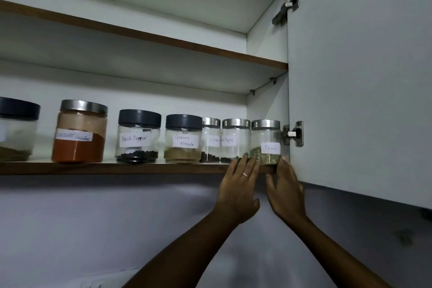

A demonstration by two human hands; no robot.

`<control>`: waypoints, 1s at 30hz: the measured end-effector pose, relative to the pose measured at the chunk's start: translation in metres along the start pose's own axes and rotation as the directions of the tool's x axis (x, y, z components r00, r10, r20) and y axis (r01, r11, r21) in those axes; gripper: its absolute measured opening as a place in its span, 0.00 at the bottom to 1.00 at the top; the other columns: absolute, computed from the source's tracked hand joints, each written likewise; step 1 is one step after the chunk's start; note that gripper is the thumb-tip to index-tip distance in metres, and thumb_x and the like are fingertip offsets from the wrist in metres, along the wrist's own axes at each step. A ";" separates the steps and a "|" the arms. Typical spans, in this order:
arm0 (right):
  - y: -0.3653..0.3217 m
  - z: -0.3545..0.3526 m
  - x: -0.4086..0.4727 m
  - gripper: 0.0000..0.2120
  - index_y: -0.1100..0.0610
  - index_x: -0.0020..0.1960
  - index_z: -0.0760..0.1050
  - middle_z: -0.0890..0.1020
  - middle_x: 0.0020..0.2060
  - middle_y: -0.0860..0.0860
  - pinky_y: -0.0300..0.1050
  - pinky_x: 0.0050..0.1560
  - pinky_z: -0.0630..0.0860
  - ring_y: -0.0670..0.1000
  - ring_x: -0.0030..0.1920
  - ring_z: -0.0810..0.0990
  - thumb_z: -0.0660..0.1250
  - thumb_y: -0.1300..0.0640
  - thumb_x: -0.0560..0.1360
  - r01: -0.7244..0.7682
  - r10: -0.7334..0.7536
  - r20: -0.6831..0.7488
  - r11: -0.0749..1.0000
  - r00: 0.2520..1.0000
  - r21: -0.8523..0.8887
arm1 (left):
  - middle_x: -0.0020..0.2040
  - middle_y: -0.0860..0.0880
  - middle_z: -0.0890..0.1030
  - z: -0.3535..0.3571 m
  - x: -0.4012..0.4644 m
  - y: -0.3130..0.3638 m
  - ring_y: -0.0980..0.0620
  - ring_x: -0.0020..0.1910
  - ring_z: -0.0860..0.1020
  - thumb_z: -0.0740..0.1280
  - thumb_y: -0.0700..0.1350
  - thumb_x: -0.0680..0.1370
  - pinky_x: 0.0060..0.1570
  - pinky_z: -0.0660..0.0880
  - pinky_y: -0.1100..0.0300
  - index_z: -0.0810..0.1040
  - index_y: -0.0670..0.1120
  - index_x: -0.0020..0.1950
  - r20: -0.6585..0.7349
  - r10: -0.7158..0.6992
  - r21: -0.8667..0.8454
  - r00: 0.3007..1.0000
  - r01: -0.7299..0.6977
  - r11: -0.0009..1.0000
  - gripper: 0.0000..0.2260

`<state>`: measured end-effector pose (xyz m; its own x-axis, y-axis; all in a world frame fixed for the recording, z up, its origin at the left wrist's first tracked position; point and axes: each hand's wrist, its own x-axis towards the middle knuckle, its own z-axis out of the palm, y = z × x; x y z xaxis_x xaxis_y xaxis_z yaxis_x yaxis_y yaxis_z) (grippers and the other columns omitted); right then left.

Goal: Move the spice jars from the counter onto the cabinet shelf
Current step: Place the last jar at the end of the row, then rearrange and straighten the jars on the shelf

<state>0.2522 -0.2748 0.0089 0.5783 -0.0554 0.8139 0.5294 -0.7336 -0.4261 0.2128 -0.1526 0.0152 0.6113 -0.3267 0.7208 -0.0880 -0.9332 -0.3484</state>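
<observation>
A small glass jar with a steel lid and green-brown spice, the fennel jar (266, 138), stands at the far right of the lower cabinet shelf (117, 168). My left hand (240, 190) reaches up with straight fingers touching the jar's lower left side. My right hand (286, 190) has its fingers against the jar's lower right side. Left of it stand two more steel-lidded jars (235, 140), a garam masala jar (183, 139), a black pepper jar (139, 137) and a red powder jar (80, 132).
The open cabinet door (360, 77) hangs close on the right with its hinge (293, 134) beside the fennel jar. A dark-lidded jar (16, 128) stands at the shelf's left end. The upper shelf (145, 35) shows no jars.
</observation>
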 end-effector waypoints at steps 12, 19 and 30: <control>-0.047 -0.025 -0.052 0.07 0.60 0.45 0.80 0.83 0.38 0.56 0.42 0.38 0.68 0.56 0.36 0.80 0.64 0.64 0.70 0.417 -0.412 -0.093 0.908 0.907 0.046 | 0.50 0.44 0.79 -0.071 -0.071 -0.030 0.44 0.46 0.76 0.62 0.45 0.75 0.43 0.69 0.53 0.76 0.43 0.56 -0.101 0.210 0.004 0.972 -0.211 0.977 0.12; -0.128 -0.024 -0.076 0.15 0.61 0.42 0.79 0.81 0.34 0.54 0.38 0.39 0.65 0.55 0.34 0.79 0.55 0.56 0.70 0.624 -0.581 -0.245 0.764 0.776 0.164 | 0.40 0.45 0.81 -0.125 -0.119 -0.080 0.44 0.38 0.77 0.66 0.44 0.73 0.37 0.67 0.55 0.78 0.43 0.45 -0.273 0.231 0.106 0.934 -0.209 0.972 0.06; -0.260 -0.020 -0.130 0.11 0.62 0.35 0.75 0.76 0.28 0.54 0.39 0.33 0.64 0.55 0.29 0.74 0.56 0.60 0.69 0.723 -0.629 -0.372 0.657 0.682 0.215 | 0.36 0.45 0.80 -0.207 -0.212 -0.161 0.45 0.33 0.75 0.68 0.41 0.70 0.32 0.66 0.57 0.79 0.40 0.44 -0.347 0.259 0.161 0.901 -0.215 0.963 0.06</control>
<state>0.0275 -0.0903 0.0219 -0.1696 0.1718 0.9704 0.8990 -0.3765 0.2238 -0.0653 0.0363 0.0427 0.2551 -0.5882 0.7674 -0.0898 -0.8047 -0.5869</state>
